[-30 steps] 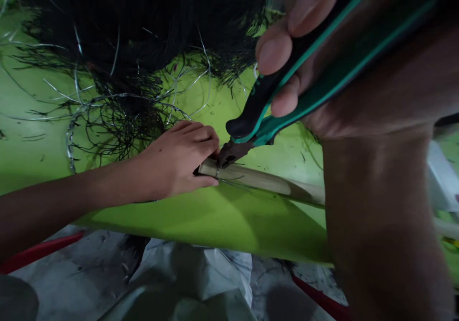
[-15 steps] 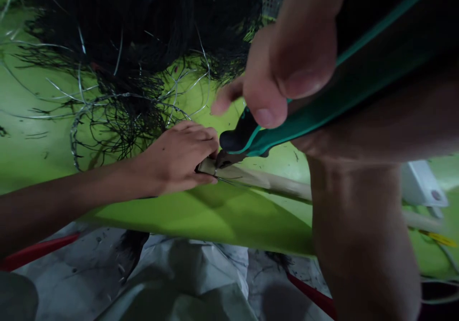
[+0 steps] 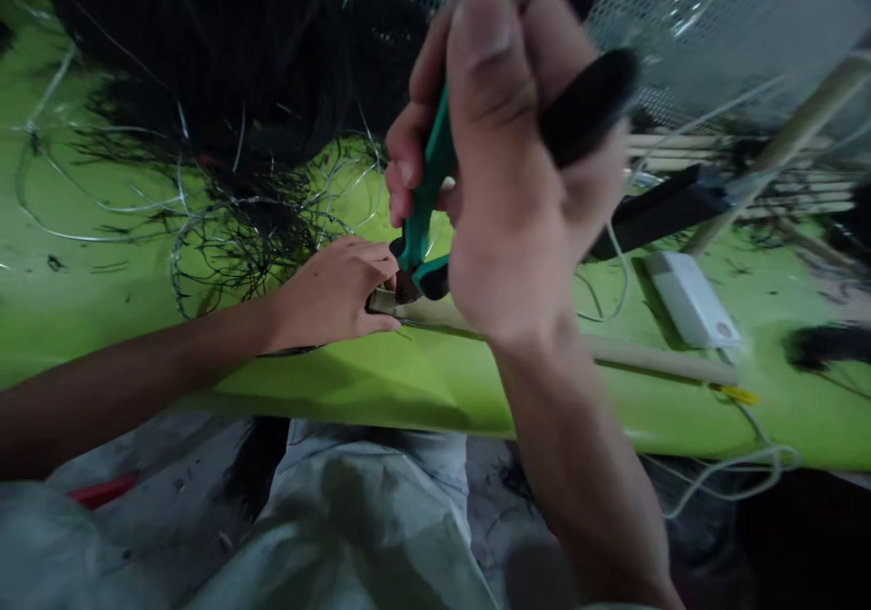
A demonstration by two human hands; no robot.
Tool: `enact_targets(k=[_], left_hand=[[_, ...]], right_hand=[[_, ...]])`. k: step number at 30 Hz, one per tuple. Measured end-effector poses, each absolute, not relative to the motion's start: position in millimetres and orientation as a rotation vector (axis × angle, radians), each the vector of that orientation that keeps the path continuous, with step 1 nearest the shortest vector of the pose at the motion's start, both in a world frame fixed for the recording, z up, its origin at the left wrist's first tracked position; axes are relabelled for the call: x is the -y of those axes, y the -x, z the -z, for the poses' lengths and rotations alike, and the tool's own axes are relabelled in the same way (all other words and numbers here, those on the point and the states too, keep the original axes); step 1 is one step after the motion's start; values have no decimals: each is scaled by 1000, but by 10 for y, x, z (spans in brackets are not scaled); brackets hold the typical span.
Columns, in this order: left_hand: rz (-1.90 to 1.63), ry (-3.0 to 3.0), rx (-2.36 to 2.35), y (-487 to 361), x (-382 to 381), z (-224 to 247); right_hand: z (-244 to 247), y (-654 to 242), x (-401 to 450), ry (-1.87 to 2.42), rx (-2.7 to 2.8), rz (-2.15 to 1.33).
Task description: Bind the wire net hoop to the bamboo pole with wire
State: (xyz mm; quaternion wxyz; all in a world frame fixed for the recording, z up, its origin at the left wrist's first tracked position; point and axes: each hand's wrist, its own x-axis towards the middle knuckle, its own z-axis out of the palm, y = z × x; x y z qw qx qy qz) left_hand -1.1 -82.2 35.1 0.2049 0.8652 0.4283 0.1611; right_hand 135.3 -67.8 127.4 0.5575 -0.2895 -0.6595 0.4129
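My left hand [image 3: 337,288] grips the end of a pale wooden stick [image 3: 653,360] that lies along the front of the green table. My right hand [image 3: 517,156] is wrapped round the green and black handles of the pliers [image 3: 427,183]. The pliers point down, and their dark jaws are at the stick's end, right beside my left fingertips. Thin wire runs along the stick there. Whether the jaws are closed on the wire is too small to tell.
Black stringy material [image 3: 238,56] and loose wires lie at the back left of the green table [image 3: 422,392]. On the right are a white box [image 3: 690,300], a white cable [image 3: 762,469], more sticks [image 3: 809,174] and a perforated grey basket [image 3: 680,11].
My right hand has swung the pliers from pointing sideways to nearly upright, handles up and farther from my body. My left hand keeps its grip on the stick. More of the table's right side shows.
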Motion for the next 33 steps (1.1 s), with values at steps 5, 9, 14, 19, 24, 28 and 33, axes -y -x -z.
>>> enact_targets(k=[5, 9, 14, 19, 24, 28, 33], left_hand=[[-804, -2217, -1209, -33, 870, -620], [-942, -2044, -1066, -170, 903, -809], [-932, -2047, -1025, -207, 930, -804], [-867, -2061, -991, -92, 895, -722], [-792, -2052, -871, -54, 846, -728], [-751, -2096, -849, -29, 768, -710], [-715, -2166, -969, 79, 767, -668]], right_hand=[[-1084, -1395, 604, 791, 1499, -742], [-1012, -1379, 625, 835, 1392, -591], [-1052, -1458, 773, 768, 1336, -660], [-1275, -1742, 594, 423, 1798, -1195], [-1384, -1815, 254, 1, 1925, -1634], [-1376, -1736, 256, -82, 1943, -1699], [-1328, -1702, 422, 95, 1868, -1572]])
